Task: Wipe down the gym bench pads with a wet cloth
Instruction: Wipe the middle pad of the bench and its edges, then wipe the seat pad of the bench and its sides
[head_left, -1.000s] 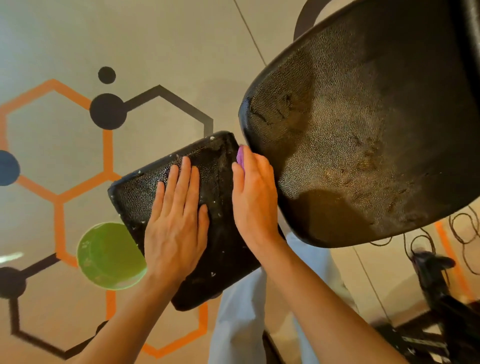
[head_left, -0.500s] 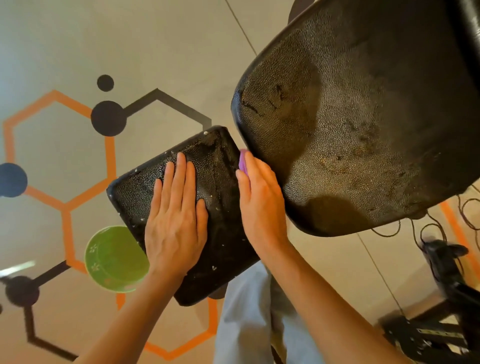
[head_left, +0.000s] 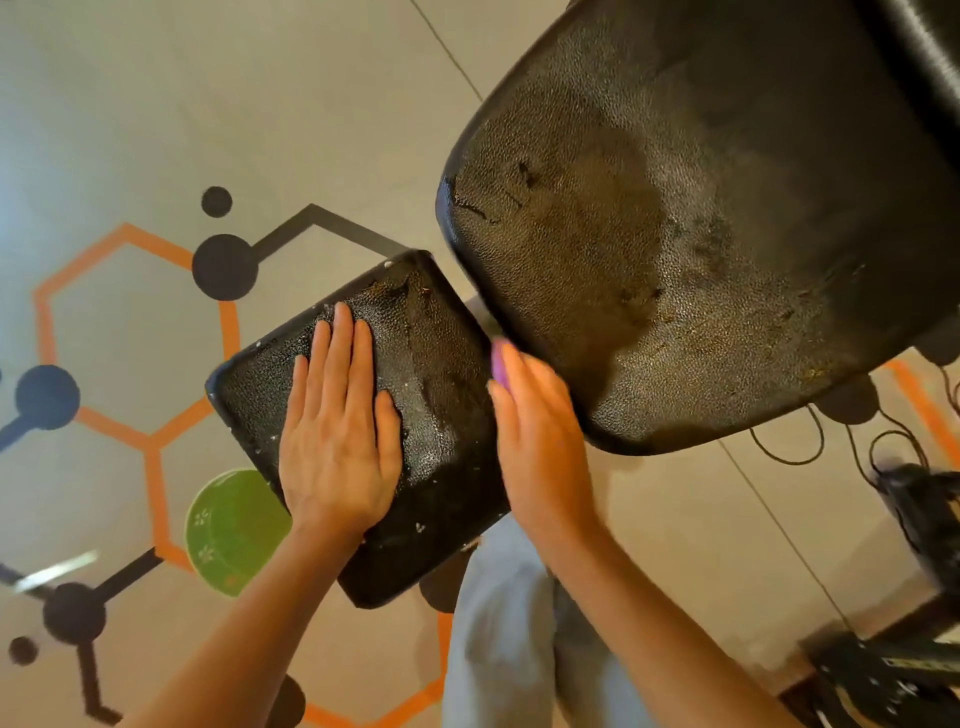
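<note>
While your left hand (head_left: 340, 447) presses flat, fingers straight, on the small seat pad (head_left: 415, 395), your right hand (head_left: 537, 431) grasps a purple cloth (head_left: 500, 358) against the big back pad (head_left: 701, 223) beyond.

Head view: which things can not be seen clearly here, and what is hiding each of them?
- Purple cloth: only a sliver shows; the right hand covers the rest and is motion-blurred.
- Large back pad: cut off by the top and right edges.
- Small seat pad: partly under the left hand, which lies flat on it.
- Green bowl: its right side is behind the seat pad and left wrist; contents unclear.
- Bench frame: hidden beneath the pads.
</note>
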